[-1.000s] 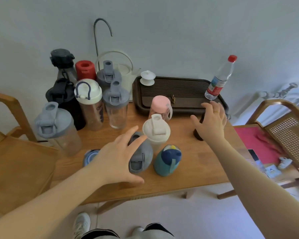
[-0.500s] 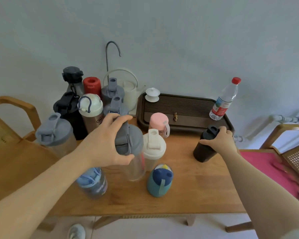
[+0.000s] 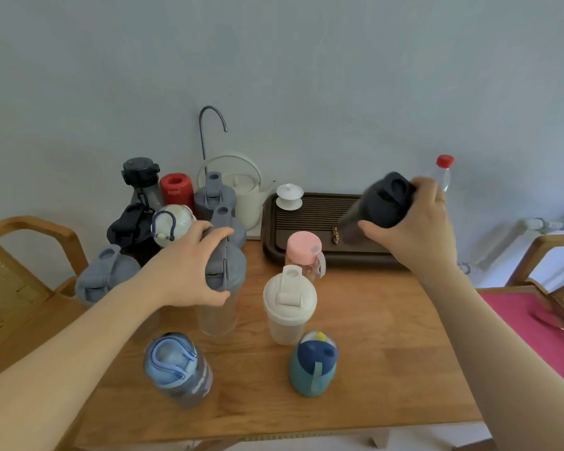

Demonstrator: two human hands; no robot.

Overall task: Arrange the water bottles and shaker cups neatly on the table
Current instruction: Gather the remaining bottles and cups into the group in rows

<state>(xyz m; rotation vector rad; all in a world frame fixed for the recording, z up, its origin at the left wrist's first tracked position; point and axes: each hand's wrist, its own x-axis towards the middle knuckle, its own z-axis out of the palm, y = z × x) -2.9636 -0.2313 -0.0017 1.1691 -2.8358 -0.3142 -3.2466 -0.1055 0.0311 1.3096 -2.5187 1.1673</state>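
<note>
My left hand [image 3: 189, 265] grips the lid of a clear shaker cup with a grey lid [image 3: 223, 288], which stands upright at the table's middle left. My right hand [image 3: 417, 229] holds a black bottle [image 3: 376, 206] tilted in the air above the dark tea tray [image 3: 306, 255]. On the wooden table [image 3: 372, 369] stand a cream shaker [image 3: 288, 307], a pink-lidded cup [image 3: 303, 255], a teal bottle with a navy lid [image 3: 313, 364] and a light-blue-lidded bottle [image 3: 176, 369]. Several grey, black, red and white-lidded bottles cluster at the back left [image 3: 176, 203].
A white kettle [image 3: 245, 193] under a gooseneck tap and a small white lidded cup [image 3: 289, 196] stand at the back. A red-capped plastic water bottle [image 3: 443, 170] shows behind my right hand. Wooden chairs flank the table; the right one [image 3: 534, 317] carries a red cushion.
My right hand has lifted the black bottle off the table and tilted it over the tray. My left hand has stood the grey-lidded shaker upright and keeps its grip on the lid.
</note>
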